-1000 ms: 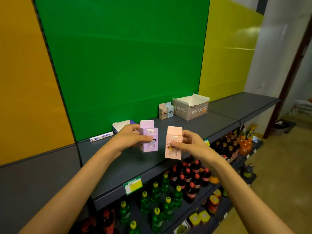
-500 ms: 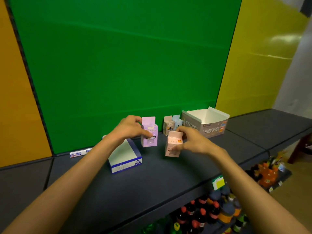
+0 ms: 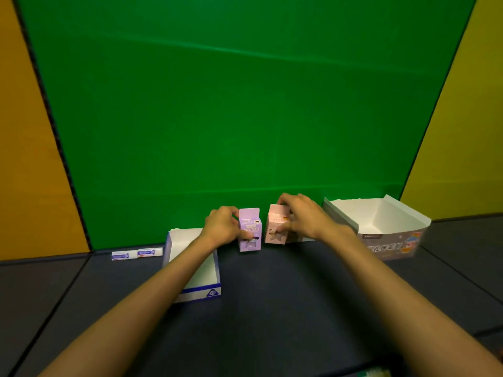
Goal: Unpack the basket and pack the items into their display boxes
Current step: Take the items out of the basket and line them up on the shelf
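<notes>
A purple carton (image 3: pixel 250 233) is gripped upright by the left hand (image 3: pixel 221 225), and a pink carton (image 3: pixel 277 227) by the right hand (image 3: pixel 300 217) — fingers curled round each, both low over the dark shelf (image 3: pixel 272 308) near its back. Neither is packed yet. The large grey display box (image 3: pixel 392 235) to the right and the blue-and-white box (image 3: pixel 194 268) under the left forearm both appear empty, so most of the packing is judged undone. Two small packets (image 3: pixel 137 253) lie further left — no basket is seen.

Matt cardboard display boxes (image 3: pixel 386 229) on a smooth, matt dark shelf (image 3: pixel 272 308).
</notes>
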A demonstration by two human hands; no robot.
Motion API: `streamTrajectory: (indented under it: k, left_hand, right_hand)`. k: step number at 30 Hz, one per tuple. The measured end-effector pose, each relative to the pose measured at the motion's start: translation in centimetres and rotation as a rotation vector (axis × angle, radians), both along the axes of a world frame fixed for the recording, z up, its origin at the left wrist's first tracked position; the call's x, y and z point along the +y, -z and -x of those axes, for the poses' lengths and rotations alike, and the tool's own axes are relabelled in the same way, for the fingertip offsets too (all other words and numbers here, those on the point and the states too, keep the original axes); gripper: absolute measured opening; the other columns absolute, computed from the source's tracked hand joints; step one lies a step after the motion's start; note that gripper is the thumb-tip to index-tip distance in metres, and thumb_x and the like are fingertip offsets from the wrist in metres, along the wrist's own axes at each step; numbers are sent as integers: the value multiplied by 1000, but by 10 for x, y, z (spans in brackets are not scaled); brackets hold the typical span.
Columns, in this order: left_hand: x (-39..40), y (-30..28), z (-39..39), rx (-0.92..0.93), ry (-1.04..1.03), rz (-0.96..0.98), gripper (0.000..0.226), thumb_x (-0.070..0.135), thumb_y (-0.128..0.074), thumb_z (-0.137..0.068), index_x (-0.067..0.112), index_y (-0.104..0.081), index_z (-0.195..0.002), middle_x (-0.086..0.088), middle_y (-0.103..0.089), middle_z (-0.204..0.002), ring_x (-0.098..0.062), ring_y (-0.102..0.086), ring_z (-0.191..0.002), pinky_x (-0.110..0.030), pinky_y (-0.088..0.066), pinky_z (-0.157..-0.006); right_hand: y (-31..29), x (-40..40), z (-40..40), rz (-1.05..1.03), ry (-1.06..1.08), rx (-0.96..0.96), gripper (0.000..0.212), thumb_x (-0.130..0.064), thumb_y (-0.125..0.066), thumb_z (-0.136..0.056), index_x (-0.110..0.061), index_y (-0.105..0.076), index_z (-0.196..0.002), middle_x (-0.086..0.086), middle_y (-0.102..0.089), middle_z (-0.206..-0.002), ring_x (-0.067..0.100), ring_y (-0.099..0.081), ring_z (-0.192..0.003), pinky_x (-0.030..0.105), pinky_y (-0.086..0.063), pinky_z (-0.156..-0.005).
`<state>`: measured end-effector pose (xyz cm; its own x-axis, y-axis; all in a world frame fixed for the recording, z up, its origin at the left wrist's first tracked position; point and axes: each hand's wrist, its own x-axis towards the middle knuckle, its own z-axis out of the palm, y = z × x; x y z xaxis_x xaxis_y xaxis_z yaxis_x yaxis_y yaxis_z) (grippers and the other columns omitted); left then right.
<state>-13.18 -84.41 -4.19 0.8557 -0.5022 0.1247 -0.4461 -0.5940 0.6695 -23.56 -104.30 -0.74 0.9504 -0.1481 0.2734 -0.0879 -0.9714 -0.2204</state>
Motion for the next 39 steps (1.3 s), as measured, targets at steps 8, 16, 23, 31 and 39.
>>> streamTrajectory:
  k: [8, 16, 23, 31, 39]
  left_hand:
    - [-23, 15, -12, -61, -65, 13, 42, 30, -95, -59, 20, -65, -85, 4, -76, -83, -15, -70, -81, -36, -53, -83]
    - [-35, 31, -16, -33, -78, 22, 41, 31, -95, -60, 16, -73, -91, 5, -76, -83, -12, -71, -81, -40, -55, -82]
    - [-44, 42, -16, -55, -117, 53, 41, 32, -94, -62, 18, -73, -94, 5, -76, -89, -11, -70, -83, -36, -56, -83]
    - [-19, 23, 4, -198, -195, -67, 57, 47, -81, -75, 19, -65, -123, 1, -70, -116, -21, -65, -107, -36, -51, -92]
    - [78, -19, 63, -460, -297, -376, 52, 50, -59, -89, 31, -53, -138, 0, -60, -132, -26, -57, -120, -38, -48, -93]
  right_hand:
    - [9, -12, -29, 279, -88, 19, 62, -47, -82, -73, -18, -55, -121, 8, -61, -110, 26, -48, -108, 37, -36, -84]
    - [23, -24, -35, 488, -108, -27, 58, -57, -68, -82, -20, -58, -127, 1, -53, -122, 22, -37, -117, 39, -31, -93]
    - [26, -28, -32, 374, -140, -69, 63, -56, -67, -84, -20, -54, -134, 0, -50, -125, 21, -36, -117, 39, -30, -95]
    - [29, 0, -19, 143, -254, -208, 37, -38, -55, -96, -20, -59, -129, 1, -57, -121, 22, -49, -113, 37, -39, -91]
    - [32, 71, -25, -25, -478, -168, 31, -37, -53, -98, -25, -61, -126, -2, -60, -119, 22, -56, -111, 35, -44, -86]
